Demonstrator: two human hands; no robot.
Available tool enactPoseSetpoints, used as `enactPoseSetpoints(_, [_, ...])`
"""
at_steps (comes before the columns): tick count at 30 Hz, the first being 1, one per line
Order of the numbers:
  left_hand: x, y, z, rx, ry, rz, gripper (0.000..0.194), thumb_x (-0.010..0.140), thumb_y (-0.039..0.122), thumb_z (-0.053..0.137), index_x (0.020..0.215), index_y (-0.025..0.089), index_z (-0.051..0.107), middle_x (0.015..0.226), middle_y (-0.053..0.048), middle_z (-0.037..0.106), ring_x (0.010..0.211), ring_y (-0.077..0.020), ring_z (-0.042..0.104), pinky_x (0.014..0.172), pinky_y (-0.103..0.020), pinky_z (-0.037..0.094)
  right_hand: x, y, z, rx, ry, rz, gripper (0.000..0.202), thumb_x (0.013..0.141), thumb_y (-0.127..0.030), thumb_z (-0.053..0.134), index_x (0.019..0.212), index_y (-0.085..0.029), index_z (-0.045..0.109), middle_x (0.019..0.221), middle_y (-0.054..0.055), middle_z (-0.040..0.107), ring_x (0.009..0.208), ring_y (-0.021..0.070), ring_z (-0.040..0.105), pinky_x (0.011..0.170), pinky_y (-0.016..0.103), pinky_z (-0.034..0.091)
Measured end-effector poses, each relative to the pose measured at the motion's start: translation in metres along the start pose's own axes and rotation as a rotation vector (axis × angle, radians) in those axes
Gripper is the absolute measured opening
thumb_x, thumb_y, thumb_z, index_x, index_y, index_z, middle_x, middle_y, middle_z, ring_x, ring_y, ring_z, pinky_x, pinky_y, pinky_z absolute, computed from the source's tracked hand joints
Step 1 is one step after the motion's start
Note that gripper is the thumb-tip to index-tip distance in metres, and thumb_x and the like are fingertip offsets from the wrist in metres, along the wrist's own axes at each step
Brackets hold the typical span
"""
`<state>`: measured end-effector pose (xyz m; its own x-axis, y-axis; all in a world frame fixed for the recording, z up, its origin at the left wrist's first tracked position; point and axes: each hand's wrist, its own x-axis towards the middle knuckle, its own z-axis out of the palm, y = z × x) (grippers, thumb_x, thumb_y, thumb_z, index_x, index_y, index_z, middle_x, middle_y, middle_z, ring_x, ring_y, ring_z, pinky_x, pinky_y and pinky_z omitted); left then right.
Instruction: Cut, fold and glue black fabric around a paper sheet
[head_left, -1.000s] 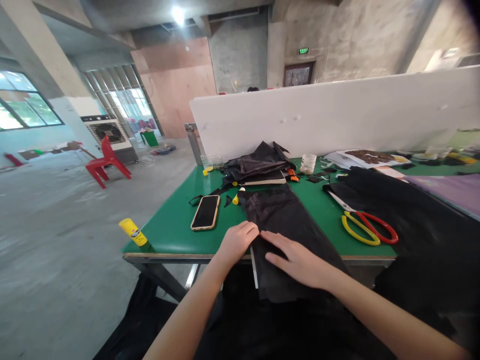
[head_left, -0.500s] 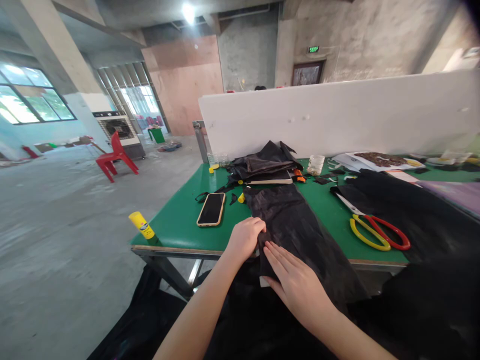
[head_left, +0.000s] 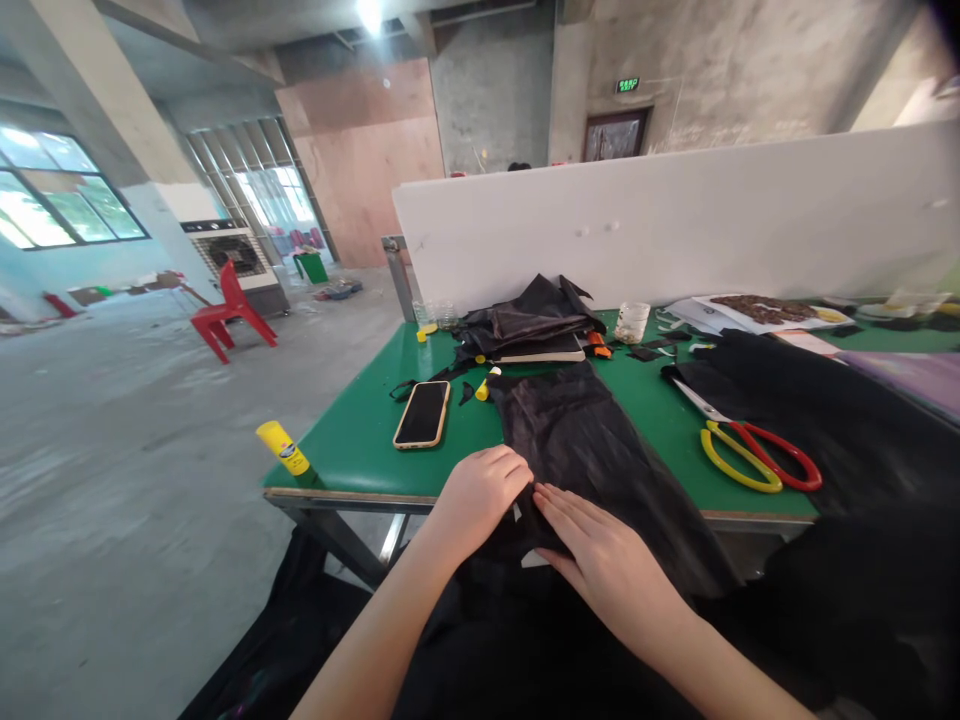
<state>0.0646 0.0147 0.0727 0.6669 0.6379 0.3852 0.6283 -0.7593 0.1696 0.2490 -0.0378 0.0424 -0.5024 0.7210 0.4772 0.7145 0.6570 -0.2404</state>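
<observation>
A long piece of thin black fabric point(head_left: 592, 440) lies over the table's front edge, its near end hanging toward my lap. My left hand point(head_left: 484, 495) is closed, fingers curled on the fabric's left edge. Beside it, my right hand point(head_left: 600, 555) rests with straight fingers along the same edge, fingertips almost meeting the left ones. A small white piece point(head_left: 534, 558) shows under the right thumb; what it belongs to is hidden. Yellow-and-red-handled scissors point(head_left: 739, 445) lie to the right, and a phone point(head_left: 422, 414) lies to the left.
On the green table point(head_left: 360, 430), a yellow glue stick point(head_left: 283, 447) stands at the left front corner. Behind are a black fabric pile point(head_left: 532, 318), a clear cup point(head_left: 632, 323) and a white partition point(head_left: 660, 225). More black fabric point(head_left: 817, 420) covers the right side.
My left hand has shifted slightly down and its fingers have curled more over the fabric edge. The right hand has moved slightly down, staying against the fabric.
</observation>
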Motion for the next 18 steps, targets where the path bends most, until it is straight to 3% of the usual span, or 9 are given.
enactPoseSetpoints(5, [-0.013,0.002,0.002,-0.011,0.035,0.060,0.023,0.088,0.014,0.043,0.100,0.020,0.061,0.102,-0.007,0.065,0.098,-0.0209,0.058,0.089,-0.036,0.043,-0.001,0.002,0.007,-0.034,-0.004,-0.008,0.048,0.079,-0.029,0.061,0.125,-0.019,0.051,0.124,0.009,0.056,0.112,0.0252,0.054,0.095,0.040,0.048])
enactPoseSetpoints(10, [-0.016,-0.004,0.020,0.053,0.196,0.158,0.021,0.088,0.013,0.043,0.098,0.016,0.062,0.099,-0.005,0.067,0.095,-0.0165,0.061,0.093,-0.036,0.045,-0.003,-0.001,0.008,-0.069,0.014,-0.041,0.047,0.080,-0.022,0.059,0.125,-0.013,0.050,0.125,0.010,0.055,0.114,0.0241,0.052,0.097,0.041,0.047])
enactPoseSetpoints(15, [-0.015,-0.004,0.028,0.085,0.323,0.135,0.018,0.088,0.010,0.044,0.088,0.016,0.061,0.091,-0.002,0.068,0.090,-0.0132,0.062,0.093,-0.034,0.047,-0.007,0.000,-0.032,-0.071,-0.092,-0.068,0.059,0.085,-0.039,0.052,0.135,-0.013,0.036,0.136,0.009,0.043,0.126,0.0222,0.039,0.107,0.046,0.032])
enactPoseSetpoints(18, [-0.012,-0.003,0.029,0.047,0.372,0.098,0.018,0.086,0.010,0.043,0.082,0.017,0.060,0.088,-0.002,0.068,0.087,-0.0127,0.062,0.091,-0.034,0.048,-0.015,0.019,-0.055,-0.083,-0.072,-0.029,0.050,0.089,-0.032,0.045,0.136,-0.019,0.035,0.136,0.004,0.044,0.126,0.0188,0.039,0.108,0.043,0.033])
